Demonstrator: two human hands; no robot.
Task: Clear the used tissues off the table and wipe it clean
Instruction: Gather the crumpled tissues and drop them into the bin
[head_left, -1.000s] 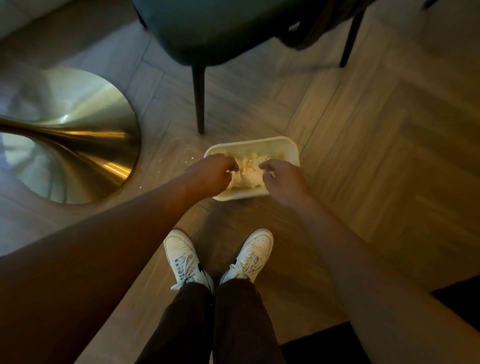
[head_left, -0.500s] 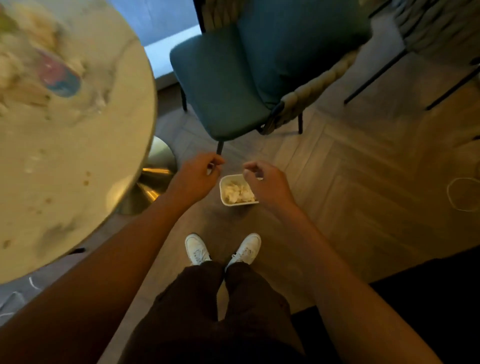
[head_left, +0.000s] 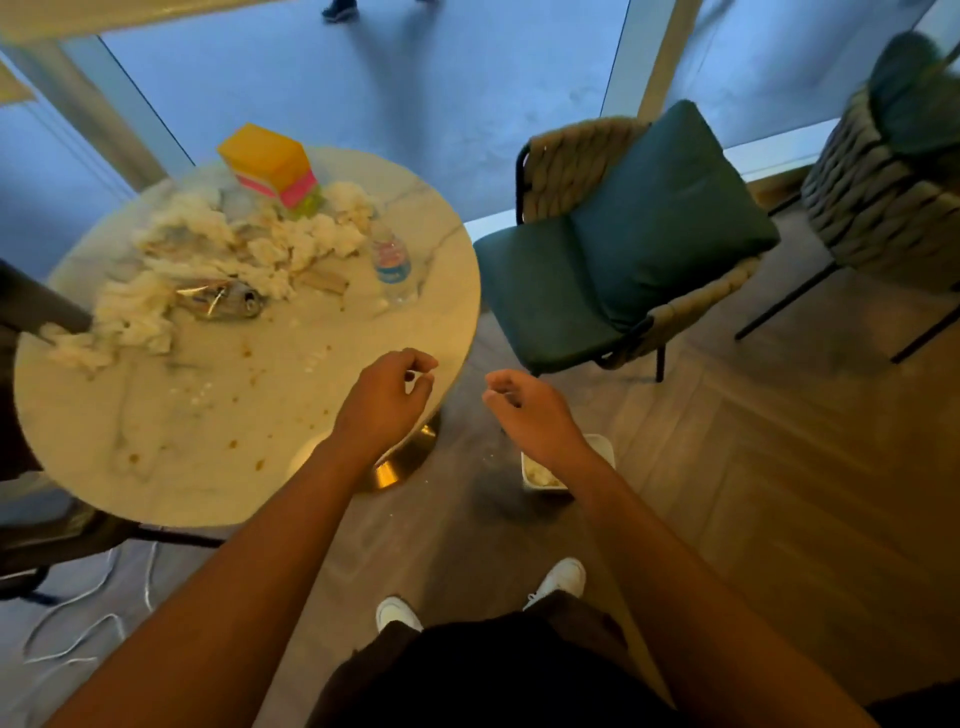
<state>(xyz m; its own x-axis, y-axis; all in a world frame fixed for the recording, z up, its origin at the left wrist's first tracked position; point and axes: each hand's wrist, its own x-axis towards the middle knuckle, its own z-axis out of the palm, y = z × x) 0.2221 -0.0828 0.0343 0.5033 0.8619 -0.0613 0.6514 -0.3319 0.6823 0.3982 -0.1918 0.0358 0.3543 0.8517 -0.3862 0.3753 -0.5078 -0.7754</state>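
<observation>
Wood-patterned flooring (head_left: 753, 493) runs under a round marble tabletop (head_left: 218, 457) on a brass pedestal base (head_left: 400, 467), with tall windows behind. Crumpled used tissues (head_left: 218, 244) lie heaped across the far half of the tabletop, mixed with a crushed can (head_left: 228, 301) and what looks like paper scraps. A yellow and pink box (head_left: 272, 163) stands at the far edge among them, and a small plastic bottle (head_left: 392, 262) stands just right of the pile. Brown spots and crumbs dot the near half of the marble. A teal cushioned chair (head_left: 623, 249) sits close against the tabletop's right side, and a second woven chair (head_left: 883, 176) stands farther right. On the floor, partly hidden behind the right wrist, is a white bin (head_left: 602, 449) with tissue inside. The left hand (head_left: 387, 400) hovers over the tabletop's near right edge, fingers loosely curled and holding nothing. The right hand (head_left: 524, 410) hangs over the floor beside it, equally relaxed and holding nothing. White cables (head_left: 88, 613) trail on the floor at lower left.
</observation>
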